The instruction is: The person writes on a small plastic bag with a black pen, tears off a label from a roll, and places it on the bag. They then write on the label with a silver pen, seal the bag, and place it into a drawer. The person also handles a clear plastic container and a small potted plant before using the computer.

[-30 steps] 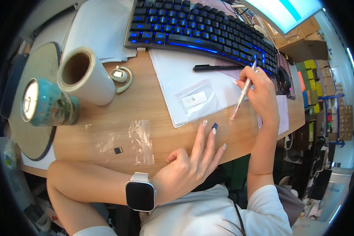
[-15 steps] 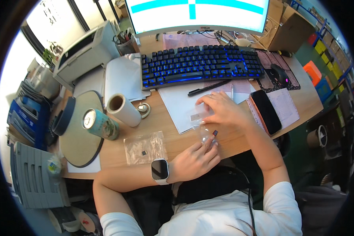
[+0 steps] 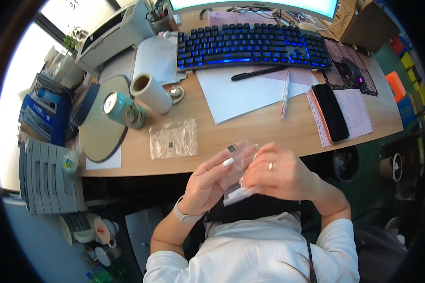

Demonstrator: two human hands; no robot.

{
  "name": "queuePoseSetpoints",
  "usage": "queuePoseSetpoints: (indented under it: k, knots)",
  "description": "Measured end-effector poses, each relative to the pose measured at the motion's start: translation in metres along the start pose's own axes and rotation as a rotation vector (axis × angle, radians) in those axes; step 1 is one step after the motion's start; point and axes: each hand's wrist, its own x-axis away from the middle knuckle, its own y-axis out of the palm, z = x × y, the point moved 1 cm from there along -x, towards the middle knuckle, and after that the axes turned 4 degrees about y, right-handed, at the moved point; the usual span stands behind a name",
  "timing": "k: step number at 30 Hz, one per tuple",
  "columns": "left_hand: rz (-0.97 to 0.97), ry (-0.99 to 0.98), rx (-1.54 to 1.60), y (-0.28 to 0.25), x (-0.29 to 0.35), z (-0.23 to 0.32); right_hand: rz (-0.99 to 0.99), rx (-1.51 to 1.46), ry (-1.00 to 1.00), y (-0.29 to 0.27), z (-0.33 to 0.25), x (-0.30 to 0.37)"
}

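Note:
My left hand (image 3: 205,181) grips a small clear plastic bag (image 3: 236,174) over my lap, just off the desk's front edge. A small dark memory card (image 3: 232,147) shows at the left fingertips; I cannot tell whether it lies inside the plastic or against it. My right hand (image 3: 281,172), slightly blurred, is closed on the other side of the bag, its fingers hiding part of it. A whitish strip (image 3: 238,192) shows along the lower end. On the desk, a clear zip bag (image 3: 174,138) lies flat with a small dark chip (image 3: 171,145) in it.
A teal can (image 3: 125,111) stands on a round mat (image 3: 94,141), beside a white roll (image 3: 152,94). White paper (image 3: 238,96), pens, a lit keyboard (image 3: 252,49) and a phone (image 3: 330,113) spread behind my hands. Grey drawers (image 3: 52,174) stand at left.
Both hands have come back from the desk toward my body, bringing the clear bag with them. My left hand has turned and now grips the bag; the view has tilted lower.

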Motion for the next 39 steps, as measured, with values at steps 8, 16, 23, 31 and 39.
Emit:
queuePoseSetpoints:
  k: [8, 16, 23, 31, 39]
  knots:
    - [-0.042, -0.093, 0.281, 0.008, 0.007, -0.012, 0.084, -0.207, 0.356, 0.007, 0.024, -0.004]
    - [-0.095, -0.072, -0.169, 0.005, 0.018, -0.005, -0.082, -0.964, 0.776, 0.014, 0.032, 0.016]
    - [0.259, 0.331, -1.379, -0.014, 0.029, 0.046, 0.318, -0.783, 0.712, 0.013, 0.045, 0.027]
    - [0.609, 0.322, -1.909, -0.041, -0.011, 0.048, 0.354, -0.812, 0.703, 0.02, 0.048, 0.014]
    - [0.643, 0.476, -1.701, -0.04, -0.001, 0.031, 0.238, -1.085, 0.743, 0.042, 0.048, -0.013]
